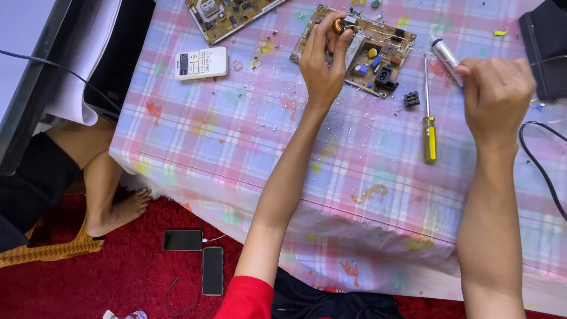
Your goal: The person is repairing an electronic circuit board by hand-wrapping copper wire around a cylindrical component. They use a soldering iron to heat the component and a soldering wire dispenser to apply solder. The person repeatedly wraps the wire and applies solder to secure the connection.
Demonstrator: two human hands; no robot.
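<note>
My left hand (323, 56) rests on a tan circuit board (384, 56) at the far middle of the table, its fingertips pinching a small copper coil (338, 26) on the board. My right hand (496, 91) is closed around a silver pen-shaped tool (444, 54) whose tip points up and left, just right of the board. A screwdriver with a yellow handle (429, 133) lies on the tablecloth between my two hands. A small black part (411, 98) sits beside its shaft.
A pink and blue checked cloth (236, 147) covers the table. A white remote (201, 62) and a second circuit board (227, 15) lie far left. A black cable (540, 162) curls at right. Two phones (201, 254) lie on the red carpet; another person's leg (112, 195) is at left.
</note>
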